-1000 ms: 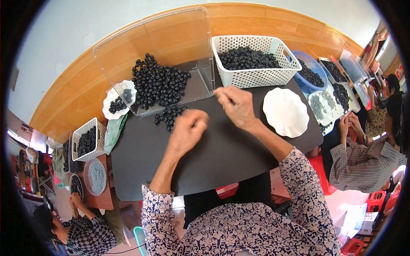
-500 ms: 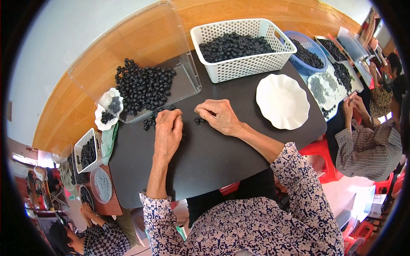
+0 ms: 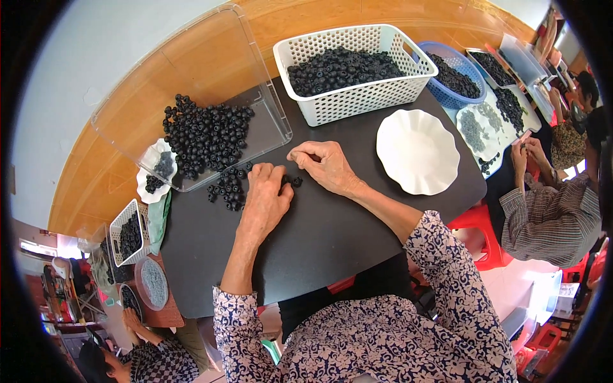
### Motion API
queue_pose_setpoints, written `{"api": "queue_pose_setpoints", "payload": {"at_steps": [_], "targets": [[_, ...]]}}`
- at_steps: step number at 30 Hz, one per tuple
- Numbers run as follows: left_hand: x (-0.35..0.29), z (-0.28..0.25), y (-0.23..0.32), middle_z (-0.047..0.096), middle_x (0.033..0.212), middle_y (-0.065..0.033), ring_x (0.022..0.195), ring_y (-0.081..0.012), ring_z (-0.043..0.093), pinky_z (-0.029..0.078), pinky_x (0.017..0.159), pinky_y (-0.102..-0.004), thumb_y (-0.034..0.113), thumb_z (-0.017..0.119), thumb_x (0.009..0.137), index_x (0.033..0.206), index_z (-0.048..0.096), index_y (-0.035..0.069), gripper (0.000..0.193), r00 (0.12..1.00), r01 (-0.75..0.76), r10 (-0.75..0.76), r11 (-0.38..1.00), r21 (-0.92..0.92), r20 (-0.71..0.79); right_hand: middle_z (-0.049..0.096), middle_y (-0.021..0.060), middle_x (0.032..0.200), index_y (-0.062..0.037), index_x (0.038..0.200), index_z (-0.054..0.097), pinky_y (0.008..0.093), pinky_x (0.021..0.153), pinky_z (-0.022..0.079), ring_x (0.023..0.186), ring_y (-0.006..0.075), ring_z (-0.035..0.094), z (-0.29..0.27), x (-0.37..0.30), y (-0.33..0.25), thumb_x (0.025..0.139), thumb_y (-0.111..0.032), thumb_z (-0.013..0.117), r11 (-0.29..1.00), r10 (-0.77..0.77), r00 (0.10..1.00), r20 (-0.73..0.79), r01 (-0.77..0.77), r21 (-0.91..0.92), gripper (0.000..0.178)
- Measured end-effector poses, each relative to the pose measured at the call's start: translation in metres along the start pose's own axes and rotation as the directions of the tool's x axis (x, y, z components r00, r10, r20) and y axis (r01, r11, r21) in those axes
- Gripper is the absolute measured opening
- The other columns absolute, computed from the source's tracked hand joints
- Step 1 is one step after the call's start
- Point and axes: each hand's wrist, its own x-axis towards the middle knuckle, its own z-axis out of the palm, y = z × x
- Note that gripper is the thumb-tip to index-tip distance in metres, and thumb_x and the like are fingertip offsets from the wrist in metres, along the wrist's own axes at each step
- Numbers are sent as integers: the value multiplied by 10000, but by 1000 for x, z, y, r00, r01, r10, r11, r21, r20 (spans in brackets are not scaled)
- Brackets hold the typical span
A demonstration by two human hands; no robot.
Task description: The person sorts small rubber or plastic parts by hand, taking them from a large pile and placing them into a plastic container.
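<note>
Small round black pieces lie heaped in a clear plastic tray whose tall wall stands up at the back left. A loose cluster of these pieces has spilled onto the dark table before the tray. Beside that cluster my left hand is curled palm down, its fingertips partly hidden; a few pieces show by its thumb side. To its right, just above the table, my right hand is closed in a pinch with the fingertips pointing left. What either hand holds, if anything, I cannot make out.
A white perforated basket of black pieces stands at the back. Right of my hands sits a white scalloped plate; a smaller one is by the tray. A blue basket is farther right. Other people work on both sides.
My left hand has moved slightly right, uncovering more of the loose cluster. My right hand has shifted a little left and away from me. The view has moved slightly.
</note>
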Motion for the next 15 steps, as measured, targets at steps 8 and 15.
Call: {"api": "queue_pose_setpoints", "payload": {"at_steps": [8, 15], "targets": [[-2, 4, -20, 597, 901, -3, 838, -76, 564, 454, 777, -229, 49, 584, 887, 1095, 615, 25, 212, 932, 249, -325, 258, -933, 159, 580, 55, 862, -29, 999, 675, 245, 585, 467, 658, 102, 562, 3, -5, -18, 824, -13, 624, 978, -184, 982, 44, 178, 108, 182], [0, 3, -6, 628, 988, -35, 872, -108, 586, 482, 767, -265, 90, 583, 914, 1117, 597, -5, 224, 918, 305, -274, 22, -952, 287, 570, 34, 889, -67, 1028, 684, 235, 602, 472, 687, 100, 557, 4, -8, -11, 776, 41, 677, 937, -332, 936, 114, 341, -72, 274]]}}
